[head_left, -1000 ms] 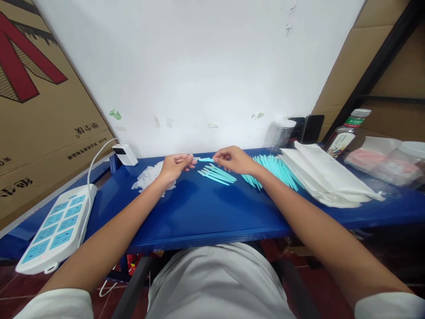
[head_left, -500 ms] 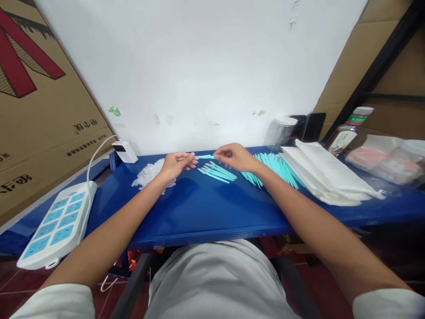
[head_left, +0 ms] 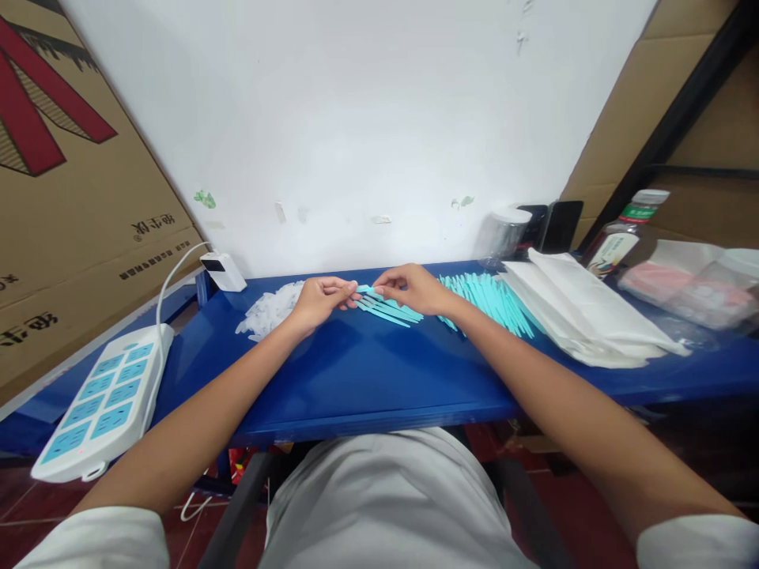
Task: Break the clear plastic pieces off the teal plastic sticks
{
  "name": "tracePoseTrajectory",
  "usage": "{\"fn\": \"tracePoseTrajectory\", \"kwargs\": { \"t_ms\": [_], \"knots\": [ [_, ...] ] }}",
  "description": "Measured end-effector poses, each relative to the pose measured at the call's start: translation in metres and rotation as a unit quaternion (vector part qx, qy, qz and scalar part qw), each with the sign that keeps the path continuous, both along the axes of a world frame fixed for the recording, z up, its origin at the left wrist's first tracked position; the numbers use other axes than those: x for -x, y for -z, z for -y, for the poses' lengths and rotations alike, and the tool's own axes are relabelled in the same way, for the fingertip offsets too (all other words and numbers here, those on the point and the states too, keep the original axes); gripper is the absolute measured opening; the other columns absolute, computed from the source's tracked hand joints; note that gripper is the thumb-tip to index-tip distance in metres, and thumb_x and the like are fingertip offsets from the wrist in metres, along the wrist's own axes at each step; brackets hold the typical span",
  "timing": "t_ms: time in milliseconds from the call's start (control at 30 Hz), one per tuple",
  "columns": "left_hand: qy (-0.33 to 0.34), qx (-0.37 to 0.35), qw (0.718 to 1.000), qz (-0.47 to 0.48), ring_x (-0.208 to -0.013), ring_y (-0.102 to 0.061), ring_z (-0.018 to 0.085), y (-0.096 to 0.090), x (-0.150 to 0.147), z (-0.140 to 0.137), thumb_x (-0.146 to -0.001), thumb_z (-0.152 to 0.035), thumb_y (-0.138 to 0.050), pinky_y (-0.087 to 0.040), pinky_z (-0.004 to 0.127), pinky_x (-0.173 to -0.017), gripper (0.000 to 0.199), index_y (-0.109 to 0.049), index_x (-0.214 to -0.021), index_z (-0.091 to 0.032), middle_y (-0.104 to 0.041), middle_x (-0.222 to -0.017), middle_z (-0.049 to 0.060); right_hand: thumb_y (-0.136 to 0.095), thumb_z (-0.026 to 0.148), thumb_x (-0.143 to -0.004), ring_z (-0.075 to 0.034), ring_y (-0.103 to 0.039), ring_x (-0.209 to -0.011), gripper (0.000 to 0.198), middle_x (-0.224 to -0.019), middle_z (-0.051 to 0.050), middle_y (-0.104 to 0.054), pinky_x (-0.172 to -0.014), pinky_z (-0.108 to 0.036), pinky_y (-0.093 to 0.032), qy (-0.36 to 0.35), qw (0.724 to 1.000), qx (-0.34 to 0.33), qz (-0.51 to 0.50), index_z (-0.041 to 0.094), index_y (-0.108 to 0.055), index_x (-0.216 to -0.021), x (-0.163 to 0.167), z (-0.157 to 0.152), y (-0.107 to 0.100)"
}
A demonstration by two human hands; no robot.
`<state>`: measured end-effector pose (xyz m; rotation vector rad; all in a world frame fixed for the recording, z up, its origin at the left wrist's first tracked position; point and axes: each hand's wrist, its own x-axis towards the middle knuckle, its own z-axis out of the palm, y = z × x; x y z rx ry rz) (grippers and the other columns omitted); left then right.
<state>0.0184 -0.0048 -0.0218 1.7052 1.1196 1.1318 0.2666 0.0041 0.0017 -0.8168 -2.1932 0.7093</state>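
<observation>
My left hand [head_left: 323, 303] is closed in a pinch on the left end of a slim turquoise stick that looks like an eyebrow razor [head_left: 366, 290]. Its right end is pinched by my right hand [head_left: 410, 289]. A clear cap may be at the left end, but my fingers hide it. Just below the hands, several turquoise razors [head_left: 388, 314] with pale tips lie fanned on the blue table [head_left: 368, 379]. Beside my left hand is a heap of clear plastic caps [head_left: 266, 310]. A larger pile of turquoise razors [head_left: 495, 304] lies right of my right hand.
White paper-like bags [head_left: 587, 312] lie at the right, near a bottle [head_left: 622, 233] and a clear jar [head_left: 507, 235] by the wall. A power strip [head_left: 103, 403] and a small white device [head_left: 223, 271] are at the left, beside a large cardboard box [head_left: 77, 205].
My hands have come closer together, the left moving right and the right slightly lower. Less of the razor shows between them.
</observation>
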Motion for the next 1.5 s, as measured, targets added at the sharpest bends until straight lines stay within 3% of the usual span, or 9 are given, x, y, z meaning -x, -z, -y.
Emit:
{"fn": "tracePoseTrajectory", "kwargs": {
  "t_ms": [100, 200, 333, 533, 767, 967, 1133, 1267, 1500],
  "knots": [
    [-0.064, -0.105, 0.986, -0.117, -0.08, -0.074, 0.025, -0.001, 0.012, -0.009, -0.091, -0.063, -0.067, -0.055, 0.035, -0.075, 0.049, -0.079, -0.109, -0.019, -0.08, -0.1, 0.012, -0.064, 0.038, -0.095, -0.017, -0.063, -0.075, 0.028, -0.085, -0.006, -0.076, -0.071, -0.029, -0.045, 0.057, 0.997, -0.043, 0.027, 0.015, -0.08, -0.097, -0.006, -0.009, 0.003],
    [-0.137, -0.21, 0.912, -0.325, -0.083, -0.071, 0.028, -0.003, 0.034, -0.02, -0.096, -0.053, -0.061, -0.051, 0.037, -0.08, 0.037, -0.081, -0.109, -0.025, -0.08, -0.099, 0.01, -0.063, 0.031, -0.095, -0.021, -0.067, -0.087, 0.023, -0.097, -0.009, -0.078, -0.078, -0.03, -0.046, 0.13, 0.982, -0.094, 0.095, 0.016, -0.08, -0.1, -0.013, -0.017, 0.007],
    [-0.141, -0.188, 0.852, -0.467, -0.092, -0.07, 0.032, -0.004, 0.063, -0.032, -0.094, -0.041, -0.062, -0.049, 0.038, -0.081, 0.029, -0.081, -0.106, -0.023, -0.078, -0.098, 0.012, -0.064, 0.029, -0.096, -0.023, -0.068, -0.091, 0.022, -0.103, -0.01, -0.077, -0.077, -0.03, -0.045, 0.125, 0.972, -0.099, 0.172, 0.018, -0.079, -0.108, -0.013, -0.018, 0.015],
    [-0.125, -0.185, 0.83, -0.511, -0.115, -0.061, 0.037, 0.0, 0.073, -0.04, -0.097, -0.03, -0.052, -0.047, 0.043, -0.093, 0.038, -0.075, -0.123, -0.018, -0.072, -0.119, 0.018, -0.067, 0.029, -0.095, -0.02, -0.067, -0.083, 0.021, -0.097, -0.009, -0.078, -0.071, -0.027, -0.044, 0.068, 0.978, -0.058, 0.188, 0.016, -0.079, -0.106, -0.008, -0.013, 0.015],
    [-0.099, -0.178, 0.851, -0.483, -0.106, -0.064, 0.035, 0.006, 0.072, -0.048, -0.088, -0.032, -0.068, -0.048, 0.039, -0.089, 0.019, -0.08, -0.097, -0.022, -0.072, -0.107, 0.015, -0.065, 0.031, -0.096, -0.022, -0.068, -0.082, 0.022, -0.093, -0.009, -0.079, -0.071, -0.029, -0.044, 0.195, 0.956, -0.09, 0.2, 0.016, -0.08, -0.099, -0.037, -0.029, -0.002],
    [-0.099, -0.167, 0.85, -0.49, -0.087, -0.067, 0.03, 0.008, 0.076, -0.052, -0.089, -0.033, -0.061, -0.047, 0.036, -0.077, 0.019, -0.075, -0.086, -0.021, -0.073, -0.097, 0.015, -0.064, 0.033, -0.096, -0.025, -0.069, -0.09, 0.025, -0.102, -0.014, -0.079, -0.076, -0.031, -0.046, 0.293, 0.907, -0.08, 0.291, 0.016, -0.081, -0.105, -0.061, -0.037, -0.009],
    [-0.112, -0.199, 0.844, -0.486, -0.091, -0.067, 0.03, 0.007, 0.068, -0.044, -0.097, -0.031, -0.048, -0.044, 0.035, -0.073, 0.024, -0.069, -0.094, -0.021, -0.073, -0.097, 0.015, -0.071, 0.042, -0.09, -0.027, -0.071, -0.087, 0.028, -0.099, -0.016, -0.079, -0.07, -0.033, -0.048, 0.308, 0.875, -0.03, 0.372, 0.017, -0.08, -0.092, -0.062, -0.033, -0.01],
    [-0.111, -0.197, 0.886, -0.405, -0.078, -0.067, 0.026, 0.002, 0.058, -0.035, -0.103, -0.037, -0.043, -0.042, 0.033, -0.07, 0.026, -0.064, -0.109, -0.023, -0.074, -0.086, 0.009, -0.078, 0.052, -0.083, -0.031, -0.073, -0.084, 0.039, -0.094, -0.02, -0.077, -0.068, -0.035, -0.049, 0.292, 0.854, 0.025, 0.43, 0.014, -0.079, -0.091, -0.056, -0.028, -0.009],
    [-0.046, -0.164, 0.96, -0.224, -0.068, -0.065, 0.019, -0.005, 0.034, -0.02, -0.099, -0.054, -0.053, -0.049, 0.031, -0.069, 0.038, -0.067, -0.11, -0.021, -0.073, -0.081, 0.006, -0.074, 0.037, -0.088, -0.029, -0.072, -0.079, 0.024, -0.086, -0.018, -0.077, -0.063, -0.033, -0.044, 0.268, 0.861, 0.026, 0.431, 0.013, -0.076, -0.089, -0.053, -0.025, -0.012]
  ]
}}
